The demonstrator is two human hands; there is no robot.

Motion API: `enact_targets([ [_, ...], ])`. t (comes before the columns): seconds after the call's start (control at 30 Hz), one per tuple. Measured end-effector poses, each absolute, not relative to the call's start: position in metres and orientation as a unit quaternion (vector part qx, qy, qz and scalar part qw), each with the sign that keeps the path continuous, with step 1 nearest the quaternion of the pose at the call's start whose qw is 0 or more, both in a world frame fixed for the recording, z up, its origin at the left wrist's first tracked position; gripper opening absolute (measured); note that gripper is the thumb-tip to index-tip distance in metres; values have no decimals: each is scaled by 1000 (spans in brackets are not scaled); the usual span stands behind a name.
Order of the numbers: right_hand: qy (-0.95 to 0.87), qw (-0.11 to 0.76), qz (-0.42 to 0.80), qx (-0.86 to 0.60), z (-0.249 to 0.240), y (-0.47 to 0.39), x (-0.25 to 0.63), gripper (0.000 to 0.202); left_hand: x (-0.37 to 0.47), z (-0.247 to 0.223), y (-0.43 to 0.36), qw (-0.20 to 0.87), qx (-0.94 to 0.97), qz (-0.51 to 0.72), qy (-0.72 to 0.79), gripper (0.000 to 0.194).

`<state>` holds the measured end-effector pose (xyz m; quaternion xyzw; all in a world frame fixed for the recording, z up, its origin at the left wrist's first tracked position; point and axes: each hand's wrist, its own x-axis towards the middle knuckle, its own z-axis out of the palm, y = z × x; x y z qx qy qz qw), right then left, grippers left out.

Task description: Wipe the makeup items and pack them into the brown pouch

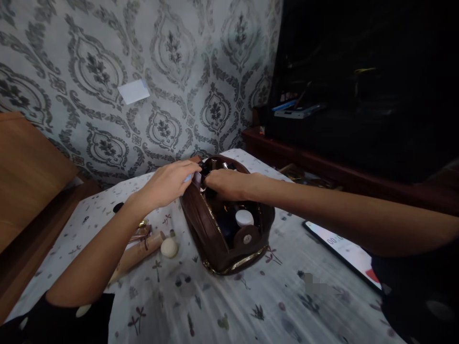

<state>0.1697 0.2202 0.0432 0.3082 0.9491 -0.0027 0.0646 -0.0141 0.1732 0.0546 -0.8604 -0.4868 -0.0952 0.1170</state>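
A brown leather-look cosmetic bag [201,224] lies unzipped on the patterned cloth, its gold zip spread apart. My left hand [172,180] is at its far left rim, fingers curled over the edge, with a bit of light blue showing beneath them. My right hand [229,184] reaches into the far part of the opening; its fingers are curled, and their tips are hidden among the contents. A round white lid [244,218] shows inside, nearer to me. Small bottles or tubes stand at the far end, too dim to name.
Left of the bag lie a cream-coloured ball [169,247], a peach tube [152,242] and other small cosmetics, partly behind my left forearm. A lit phone [344,253] lies on the right. A patterned wall stands behind, with a large dark screen [366,86] at right.
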Motion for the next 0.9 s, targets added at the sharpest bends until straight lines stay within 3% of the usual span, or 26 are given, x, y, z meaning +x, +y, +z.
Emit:
enact_targets([
  [0.43,962,43,17,268,54,214,181,33,-15,55,173,113,-862,-92,-485,43],
  [0.6,960,100,-3,261,55,205,187,35,-13,56,173,114,-863,-84,-486,43],
  [0.9,959,93,-37,264,53,209,191,44,-16,53,175,109,-864,-91,-482,44],
])
